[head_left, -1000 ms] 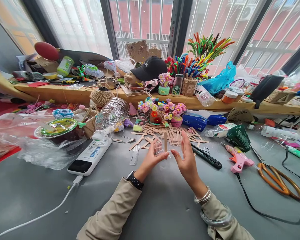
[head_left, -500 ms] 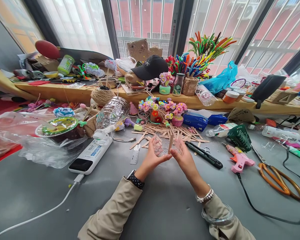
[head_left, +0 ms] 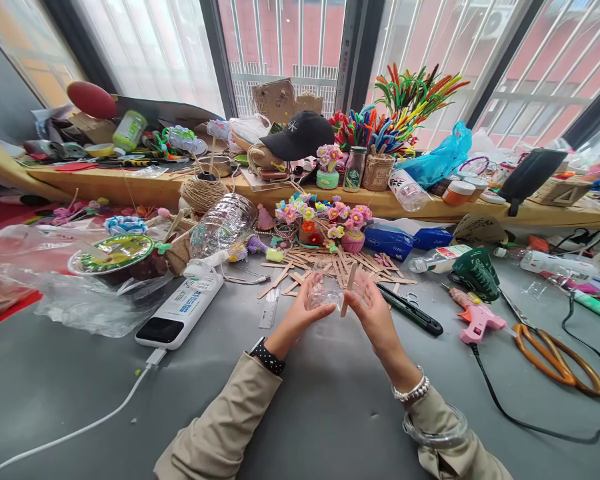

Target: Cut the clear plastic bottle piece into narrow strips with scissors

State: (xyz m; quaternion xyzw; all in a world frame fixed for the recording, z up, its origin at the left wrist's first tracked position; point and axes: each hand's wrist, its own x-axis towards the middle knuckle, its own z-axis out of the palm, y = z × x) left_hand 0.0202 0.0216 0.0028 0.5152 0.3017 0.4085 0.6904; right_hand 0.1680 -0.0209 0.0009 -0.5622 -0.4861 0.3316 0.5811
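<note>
My left hand and my right hand meet over the grey table, both closed round a small clear plastic piece. A flat wooden craft stick leans against that piece, pinched by my right fingers and tilted a little to the right. Just beyond my hands lies a heap of several more wooden sticks. A clear ruler lies to the left of my left hand.
A black utility knife, a pink glue gun and orange-handled scissors lie to the right. A white power bank with its cable is on the left, beside plastic bags. Pipe-cleaner flowers and clutter fill the wooden shelf behind.
The wooden stick has tilted from upright to leaning right, and my hands have drawn closer together around the clear piece and moved slightly away from me.
</note>
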